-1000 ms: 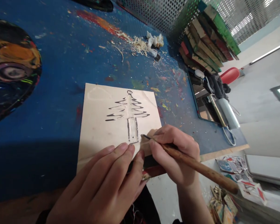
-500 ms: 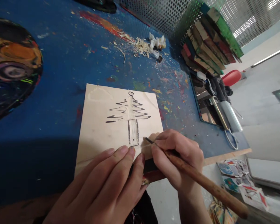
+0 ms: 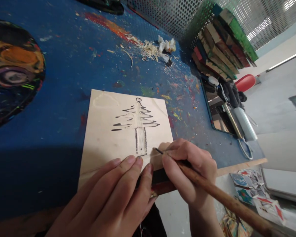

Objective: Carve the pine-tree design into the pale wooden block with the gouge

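Note:
A pale wooden board (image 3: pixel 106 138) lies on the blue paint-spattered table (image 3: pixel 64 82), with a black-outlined fir tree (image 3: pixel 137 122) drawn and partly carved on it. My left hand (image 3: pixel 111 197) rests flat on the board's near edge, fingers stretched out and together, pressing it down. My right hand (image 3: pixel 187 171) is closed in a pinch round a long brown wooden-handled tool (image 3: pixel 224 200). The tool's thin dark tip touches the board just right of the tree's trunk.
Wood shavings and crumpled white paper (image 3: pixel 158 49) lie at the table's far side. A stack of painted wooden blocks (image 3: pixel 219 42) leans against perforated metal mesh. A black tray (image 3: pixel 224 112) holds a silver flask and cables. Painted cards (image 3: pixel 251 187) lie on the floor to the right.
My right hand and the tool tip have slid slightly down and to the right along the board. My left hand has stayed pressed on the board.

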### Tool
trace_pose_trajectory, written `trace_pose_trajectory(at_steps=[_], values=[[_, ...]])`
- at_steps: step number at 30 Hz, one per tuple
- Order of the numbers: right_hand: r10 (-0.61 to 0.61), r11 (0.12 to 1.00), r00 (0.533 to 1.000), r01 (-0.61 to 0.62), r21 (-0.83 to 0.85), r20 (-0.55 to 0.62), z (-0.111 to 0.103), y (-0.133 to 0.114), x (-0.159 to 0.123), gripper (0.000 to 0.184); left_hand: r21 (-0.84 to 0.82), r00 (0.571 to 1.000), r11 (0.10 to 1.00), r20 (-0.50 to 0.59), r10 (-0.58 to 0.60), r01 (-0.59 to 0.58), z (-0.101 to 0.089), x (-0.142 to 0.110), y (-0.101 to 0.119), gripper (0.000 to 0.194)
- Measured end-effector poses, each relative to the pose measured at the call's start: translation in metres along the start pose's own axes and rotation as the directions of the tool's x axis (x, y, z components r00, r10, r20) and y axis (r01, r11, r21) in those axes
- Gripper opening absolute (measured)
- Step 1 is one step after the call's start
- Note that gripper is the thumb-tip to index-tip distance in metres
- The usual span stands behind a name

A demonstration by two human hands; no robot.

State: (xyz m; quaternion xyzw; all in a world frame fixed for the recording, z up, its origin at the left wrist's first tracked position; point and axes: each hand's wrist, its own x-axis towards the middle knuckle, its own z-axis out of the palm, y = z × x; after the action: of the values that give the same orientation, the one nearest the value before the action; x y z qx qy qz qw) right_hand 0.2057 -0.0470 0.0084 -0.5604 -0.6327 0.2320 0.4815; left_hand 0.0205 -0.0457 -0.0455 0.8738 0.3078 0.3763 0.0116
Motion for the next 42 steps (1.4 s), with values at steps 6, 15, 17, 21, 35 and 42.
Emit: trace_pose_trajectory(at_steps=[6,15,17,21,35,42], values=[[0.012,1.0,1.0,-0.012,0.011,0.0,-0.001,-0.001,0.001,0.018,0.012,1.0,1.0,-0.002,0.01,-0.01,0.0,0.003,0.001,0.042],[0.102,0.985,0.991,-0.089,0.144,-0.082,0.001,0.003,-0.003,0.02,0.011,1.0,1.0,0.003,0.027,-0.027,-0.001,0.001,0.0,0.049],[0.121,0.979,0.958,-0.072,0.19,-0.261,0.001,0.008,-0.003,0.014,0.015,0.999,0.999,0.017,0.034,-0.034,-0.001,0.002,0.0,0.052],[0.02,0.987,0.967,0.022,0.16,-0.254,-0.004,0.014,0.001,0.018,0.023,0.997,0.997,0.012,0.077,-0.078,0.0,0.001,-0.003,0.055],[0.124,0.992,0.98,-0.125,0.006,-0.158,0.008,-0.002,0.021,0.023,-0.018,0.997,0.997,-0.005,0.073,-0.073,-0.001,0.001,-0.002,0.044],[0.021,0.993,0.985,-0.04,-0.109,-0.17,0.009,-0.002,0.024,0.026,-0.016,0.998,0.998,-0.007,0.068,-0.068,-0.001,-0.001,0.0,0.042]])
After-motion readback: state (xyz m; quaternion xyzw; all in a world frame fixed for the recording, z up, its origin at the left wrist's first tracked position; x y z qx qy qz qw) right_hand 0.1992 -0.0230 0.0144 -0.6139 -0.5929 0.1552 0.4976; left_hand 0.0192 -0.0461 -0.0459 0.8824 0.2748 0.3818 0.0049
